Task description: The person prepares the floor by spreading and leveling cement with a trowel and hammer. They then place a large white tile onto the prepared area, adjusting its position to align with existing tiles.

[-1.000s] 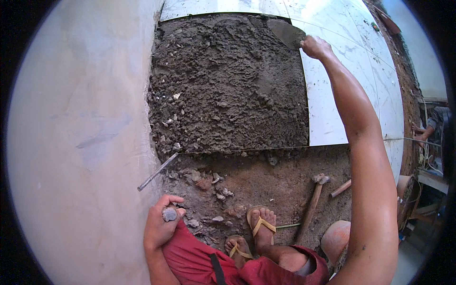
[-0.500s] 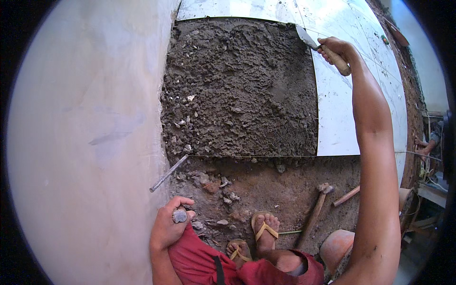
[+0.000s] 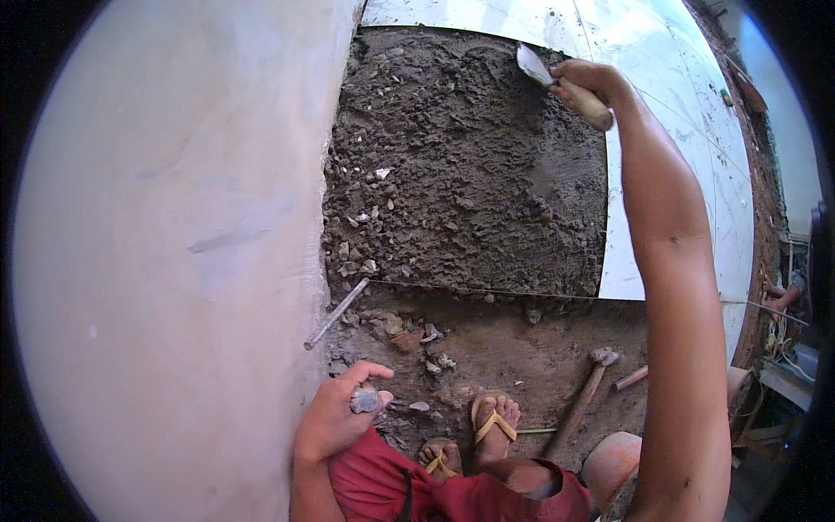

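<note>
My right hand grips the wooden handle of a trowel at the far side. Its metal blade points left over the far right part of a rough grey mortar bed. Low on the left, beside the wall, my left hand is closed round a thing with a round grey end; the rest of it is hidden in the fist. Ahead of that hand a metal rod slants toward the near left corner of the mortar. A thin string runs along the near edge of the bed.
A pale wall rises on the left. White tiles border the mortar on the right and far side. Near my sandalled feet lie a hammer, stone chips and a bucket. Another person's hand shows at far right.
The trowel has moved left, from the tile edge at the far right corner onto the mortar. The whole view has shifted slightly. My left hand keeps its grip.
</note>
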Motion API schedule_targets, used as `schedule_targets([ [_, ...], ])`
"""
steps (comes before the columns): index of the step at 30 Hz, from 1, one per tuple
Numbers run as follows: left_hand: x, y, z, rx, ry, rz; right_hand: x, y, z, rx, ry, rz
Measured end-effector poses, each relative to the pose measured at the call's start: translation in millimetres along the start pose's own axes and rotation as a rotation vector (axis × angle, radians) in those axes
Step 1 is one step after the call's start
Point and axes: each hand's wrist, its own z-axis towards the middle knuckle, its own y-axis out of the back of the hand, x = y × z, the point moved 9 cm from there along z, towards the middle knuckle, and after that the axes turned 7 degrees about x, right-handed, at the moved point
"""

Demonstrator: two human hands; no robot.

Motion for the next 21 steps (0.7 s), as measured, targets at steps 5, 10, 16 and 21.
schedule_targets([
  [5, -8, 1, 2, 0.005, -0.043, 0.006, 16, -47, 30, 0.114, -0.082, -0.004],
  [10, -1, 1, 1, 0.000, -0.025, -0.012, 38, -100, 35, 0.205, -0.071, 0.000],
  [16, 2, 5, 2, -0.021, -0.029, 0.002, 35, -112, 35, 0.404, -0.261, 0.199],
  [21, 11, 5, 6, -0.026, -0.004, -0.023, 65, -160, 36, 0.413, -0.041, 0.092],
])
